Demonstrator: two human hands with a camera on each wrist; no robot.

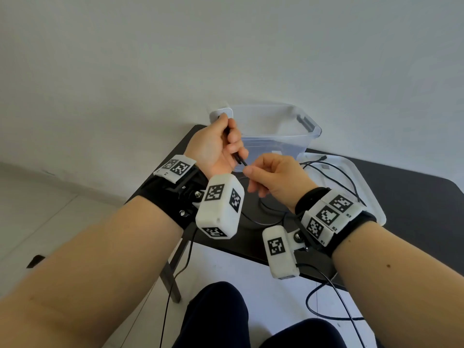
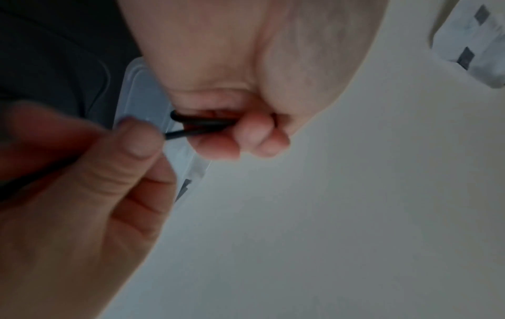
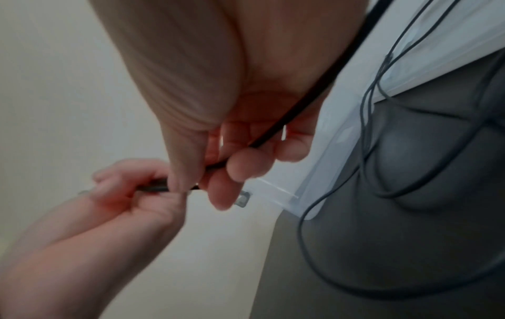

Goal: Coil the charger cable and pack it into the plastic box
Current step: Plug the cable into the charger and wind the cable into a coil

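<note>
A thin black charger cable (image 1: 334, 172) trails in loose loops over the dark table (image 1: 401, 197) and the clear lid (image 1: 351, 177). My left hand (image 1: 221, 146) is raised in front of the clear plastic box (image 1: 276, 126), fingers curled round a folded bit of the cable (image 2: 202, 124). My right hand (image 1: 273, 177) pinches the cable (image 3: 276, 131) just beside the left hand, thumb against forefinger. The cable's far plug (image 1: 324, 158) lies on the lid. The box stands open at the back of the table; I see nothing inside it.
A white wall socket (image 1: 221, 114) sits behind the left hand. Other black wires (image 1: 326, 297) hang from the wrist cameras down past the table's front edge. My dark-trousered knees (image 1: 218, 317) are below. The floor is pale tile.
</note>
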